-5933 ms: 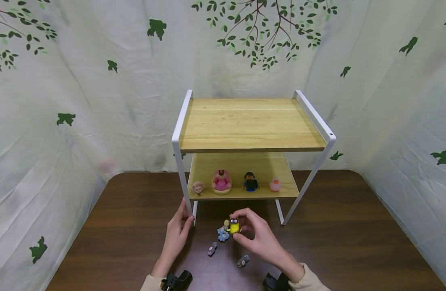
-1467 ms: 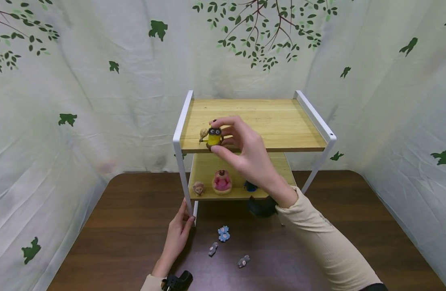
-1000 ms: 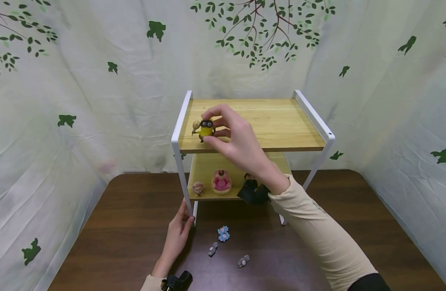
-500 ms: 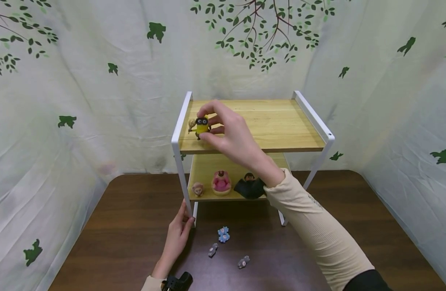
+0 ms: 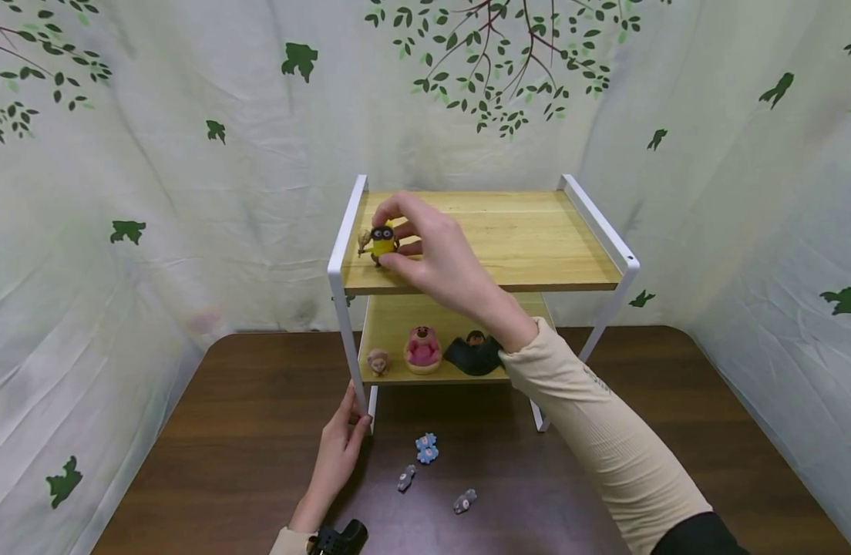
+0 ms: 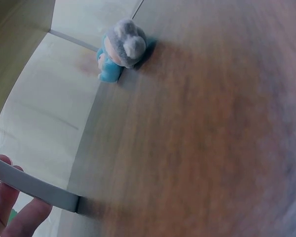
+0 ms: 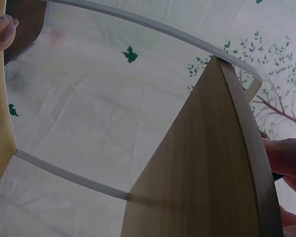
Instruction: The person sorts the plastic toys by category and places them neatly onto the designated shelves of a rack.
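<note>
Clock face on rack (image 5: 601,220), head view. At 6, on table (image 5: 245,439): two grey dolls (image 5: 465,501), blue toy (image 5: 427,449), seemingly remaining. At 7–8: left hand (image 5: 340,447) gripping rack leg (image 5: 345,331). Lower shelf (image 5: 456,312): small pink toy (image 5: 378,361), pink bear (image 5: 423,351), dark-haired figure (image 5: 475,338), apparently done. At 10: right hand (image 5: 442,254) pinching yellow figure (image 5: 382,242) at upper shelf (image 5: 536,239); contact unclear. Only right wrist view shows upper shelf's underside (image 7: 197,153).

Pale leaf-printed cloth (image 5: 425,154) behind a dark wooden table (image 5: 675,408)
</note>
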A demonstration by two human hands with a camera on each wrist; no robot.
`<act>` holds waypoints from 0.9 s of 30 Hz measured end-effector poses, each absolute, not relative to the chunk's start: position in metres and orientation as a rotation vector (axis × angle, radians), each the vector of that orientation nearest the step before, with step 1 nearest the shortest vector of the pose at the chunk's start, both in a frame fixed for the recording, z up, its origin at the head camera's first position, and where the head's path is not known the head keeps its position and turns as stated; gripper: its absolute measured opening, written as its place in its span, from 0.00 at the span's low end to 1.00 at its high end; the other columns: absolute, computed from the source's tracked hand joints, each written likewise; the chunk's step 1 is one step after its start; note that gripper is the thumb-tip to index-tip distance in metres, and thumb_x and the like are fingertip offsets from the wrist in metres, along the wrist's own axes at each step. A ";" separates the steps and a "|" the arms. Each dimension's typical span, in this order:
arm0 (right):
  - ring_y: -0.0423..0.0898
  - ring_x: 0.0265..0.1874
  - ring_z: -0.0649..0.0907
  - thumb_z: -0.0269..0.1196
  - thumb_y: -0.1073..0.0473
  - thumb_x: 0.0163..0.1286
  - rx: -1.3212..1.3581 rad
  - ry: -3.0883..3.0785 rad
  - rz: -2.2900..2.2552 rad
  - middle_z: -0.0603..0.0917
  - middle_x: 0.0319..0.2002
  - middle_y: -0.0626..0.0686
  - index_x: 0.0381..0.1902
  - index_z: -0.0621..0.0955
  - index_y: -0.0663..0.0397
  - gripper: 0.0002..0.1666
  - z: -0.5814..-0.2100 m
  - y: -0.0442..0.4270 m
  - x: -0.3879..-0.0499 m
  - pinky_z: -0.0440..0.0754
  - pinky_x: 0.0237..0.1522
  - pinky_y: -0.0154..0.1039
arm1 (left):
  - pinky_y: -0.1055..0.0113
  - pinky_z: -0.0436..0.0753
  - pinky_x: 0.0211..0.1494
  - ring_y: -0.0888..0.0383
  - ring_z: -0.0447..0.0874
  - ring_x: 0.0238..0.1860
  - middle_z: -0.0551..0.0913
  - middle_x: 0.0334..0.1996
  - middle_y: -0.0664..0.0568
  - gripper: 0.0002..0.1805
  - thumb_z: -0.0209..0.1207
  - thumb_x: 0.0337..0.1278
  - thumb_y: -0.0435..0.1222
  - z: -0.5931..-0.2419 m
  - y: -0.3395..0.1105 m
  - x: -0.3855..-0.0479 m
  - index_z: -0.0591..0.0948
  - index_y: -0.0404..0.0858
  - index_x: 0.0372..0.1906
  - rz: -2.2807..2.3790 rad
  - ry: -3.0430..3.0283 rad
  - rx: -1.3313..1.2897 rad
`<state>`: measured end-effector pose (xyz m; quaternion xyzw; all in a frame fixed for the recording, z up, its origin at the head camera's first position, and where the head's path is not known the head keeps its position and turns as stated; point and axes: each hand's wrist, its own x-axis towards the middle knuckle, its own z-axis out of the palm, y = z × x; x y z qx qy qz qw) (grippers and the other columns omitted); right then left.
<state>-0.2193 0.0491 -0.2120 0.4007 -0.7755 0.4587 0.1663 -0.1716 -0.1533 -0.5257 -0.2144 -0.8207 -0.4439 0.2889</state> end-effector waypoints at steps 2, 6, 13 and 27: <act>0.49 0.43 0.82 0.64 0.78 0.58 1.152 -2.205 1.294 0.77 0.48 0.58 0.46 0.73 0.65 0.19 -0.212 0.048 -0.220 0.79 0.44 0.31 | 0.64 0.80 0.30 0.61 0.75 0.29 0.77 0.29 0.49 0.46 0.60 0.50 0.16 -0.526 -0.153 -0.172 0.55 0.38 0.74 -1.185 -2.190 -0.571; 0.49 0.44 0.82 0.64 0.78 0.59 1.191 -2.194 1.256 0.77 0.47 0.58 0.46 0.73 0.66 0.18 -0.214 0.046 -0.222 0.78 0.44 0.31 | 0.64 0.80 0.30 0.61 0.75 0.30 0.77 0.29 0.49 0.46 0.60 0.50 0.17 -0.525 -0.153 -0.171 0.55 0.39 0.74 -1.192 -2.193 -0.566; 0.49 0.45 0.82 0.64 0.78 0.59 1.209 -2.192 1.209 0.77 0.46 0.57 0.46 0.73 0.66 0.18 -0.214 0.045 -0.221 0.78 0.45 0.30 | 0.65 0.80 0.28 0.62 0.74 0.29 0.77 0.29 0.49 0.46 0.60 0.50 0.16 -0.525 -0.153 -0.171 0.56 0.37 0.74 -1.203 -2.181 -0.575; 0.50 0.46 0.82 0.64 0.78 0.59 1.171 -2.180 1.271 0.77 0.48 0.58 0.45 0.73 0.66 0.17 -0.213 0.051 -0.216 0.78 0.46 0.31 | 0.64 0.80 0.30 0.60 0.76 0.29 0.77 0.28 0.49 0.45 0.60 0.49 0.16 -0.525 -0.152 -0.171 0.56 0.37 0.73 -1.172 -2.179 -0.580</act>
